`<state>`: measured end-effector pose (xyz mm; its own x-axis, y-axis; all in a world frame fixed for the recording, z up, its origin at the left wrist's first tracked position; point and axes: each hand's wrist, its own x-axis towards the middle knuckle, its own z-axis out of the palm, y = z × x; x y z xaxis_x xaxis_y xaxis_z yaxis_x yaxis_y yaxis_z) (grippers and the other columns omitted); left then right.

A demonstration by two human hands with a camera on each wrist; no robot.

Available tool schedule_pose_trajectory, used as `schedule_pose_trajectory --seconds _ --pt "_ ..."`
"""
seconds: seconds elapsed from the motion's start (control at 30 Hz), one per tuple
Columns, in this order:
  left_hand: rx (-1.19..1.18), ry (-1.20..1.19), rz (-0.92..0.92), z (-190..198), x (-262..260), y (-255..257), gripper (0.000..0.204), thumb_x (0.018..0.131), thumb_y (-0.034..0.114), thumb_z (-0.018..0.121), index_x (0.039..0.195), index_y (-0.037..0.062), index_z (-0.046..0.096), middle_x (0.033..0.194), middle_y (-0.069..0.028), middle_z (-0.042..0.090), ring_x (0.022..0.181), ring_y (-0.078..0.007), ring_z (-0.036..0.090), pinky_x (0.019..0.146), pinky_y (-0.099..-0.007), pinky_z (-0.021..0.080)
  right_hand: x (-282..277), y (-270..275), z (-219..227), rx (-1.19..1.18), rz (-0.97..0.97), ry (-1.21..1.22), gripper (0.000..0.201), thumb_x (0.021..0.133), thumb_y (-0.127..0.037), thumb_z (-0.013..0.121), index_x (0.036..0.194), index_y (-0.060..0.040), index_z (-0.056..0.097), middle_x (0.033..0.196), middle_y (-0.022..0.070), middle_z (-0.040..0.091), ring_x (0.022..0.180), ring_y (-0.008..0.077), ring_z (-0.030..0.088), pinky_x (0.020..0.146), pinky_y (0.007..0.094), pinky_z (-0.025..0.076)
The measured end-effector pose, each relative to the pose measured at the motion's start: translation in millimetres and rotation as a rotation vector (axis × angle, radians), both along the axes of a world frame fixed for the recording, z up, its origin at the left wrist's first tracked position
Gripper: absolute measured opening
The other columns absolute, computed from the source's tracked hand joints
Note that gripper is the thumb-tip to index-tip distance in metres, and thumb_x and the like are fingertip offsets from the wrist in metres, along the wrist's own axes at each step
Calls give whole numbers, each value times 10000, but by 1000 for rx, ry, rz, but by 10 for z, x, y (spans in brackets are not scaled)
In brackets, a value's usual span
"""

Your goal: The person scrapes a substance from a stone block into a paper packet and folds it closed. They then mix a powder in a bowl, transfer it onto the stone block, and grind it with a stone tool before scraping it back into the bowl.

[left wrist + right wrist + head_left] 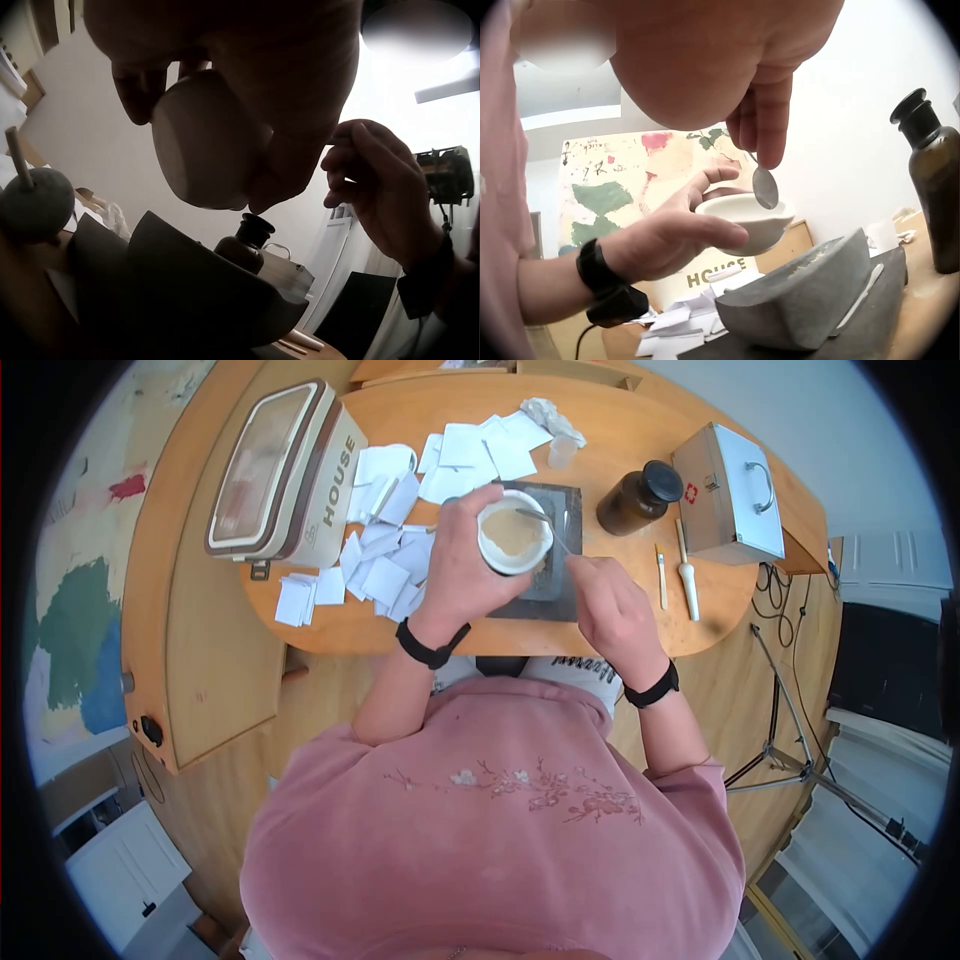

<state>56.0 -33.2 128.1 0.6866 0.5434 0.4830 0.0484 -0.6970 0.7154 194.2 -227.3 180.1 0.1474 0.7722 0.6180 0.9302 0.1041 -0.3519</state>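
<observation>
My left hand (462, 575) grips a small white bowl (759, 237) with a pouring lip, fingers and thumb round its sides. Beige powder (514, 536) lies inside it. Between the fingers of my right hand (612, 610) is a metal spoon (765, 187), its head over the bowl's rim. Below both hands stands a grey boat-shaped stone trough (787, 300) with light crumbs in its hollow, on a dark board (508, 606). In the head view, the bowl and left hand hide part of this trough. A round grey stone with a wooden handle (37, 199) shows beyond it.
White paper squares (385, 575) lie scattered at left, beside a cream HOUSE box (335, 490). To the right stand a brown lidded bottle (632, 502) and a silver case (730, 500), with a brush (662, 580) and a white-handled tool (688, 585) nearby. A clear cup (562, 452) sits behind.
</observation>
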Motion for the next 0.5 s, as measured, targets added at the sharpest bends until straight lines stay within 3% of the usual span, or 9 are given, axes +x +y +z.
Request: schedule_pose_trajectory --seconds 0.1,0.2,0.27,0.3,0.37,0.4,0.47,0.5 --pt "8 -17 15 -11 70 -63 959 698 164 1011 1501 51 500 1393 -176 631 1281 -354 661 1100 -458 539 55 36 -104 -77 -22 -44 424 899 115 717 1312 31 671 1048 169 731 934 350 732 732 429 600" --pt "-49 -40 61 -27 102 -107 960 691 173 1014 1499 53 510 1410 -173 622 1293 -365 647 1098 -470 535 -83 -88 -143 -127 -77 38 343 954 118 711 1286 32 681 990 186 723 856 349 723 725 416 579" --pt "1 -21 70 -14 127 -107 970 674 172 1012 1496 52 510 1416 -177 620 1293 -382 631 1100 -480 524 -204 -134 -171 -77 -107 243 203 1060 60 668 1263 47 679 988 185 769 838 301 766 749 369 610" --pt "52 -4 76 -3 138 -109 980 658 171 1010 1492 51 510 1421 -180 618 1294 -399 616 1101 -490 513 -285 -141 -174 -78 -105 246 203 1060 60 668 1263 47 679 988 185 769 838 301 766 749 369 610" --pt "76 9 69 23 161 -125 988 638 173 1003 1490 54 515 1427 -178 624 1289 -403 605 1099 -498 491 -455 -98 -173 -51 -215 633 117 1138 -1 603 1218 49 672 925 160 781 774 245 781 734 358 632" --pt "101 19 61 35 174 -136 997 619 175 997 1487 56 521 1432 -177 631 1285 -407 594 1097 -507 469 -512 -49 -171 -49 -218 634 117 1138 -1 603 1218 49 672 925 160 781 774 245 781 734 358 632" --pt "168 23 71 58 198 -182 1003 609 184 1001 1485 63 529 1445 -164 641 1282 -394 599 1102 -504 444 -613 51 -163 107 -246 952 166 1188 -61 545 1197 63 655 966 145 819 788 177 787 760 320 653" --pt "234 25 85 66 204 -193 1008 599 192 1006 1483 70 536 1458 -152 652 1280 -382 604 1107 -501 419 -640 91 -170 109 -246 952 166 1188 -61 545 1197 63 655 966 145 819 788 177 787 760 320 653"
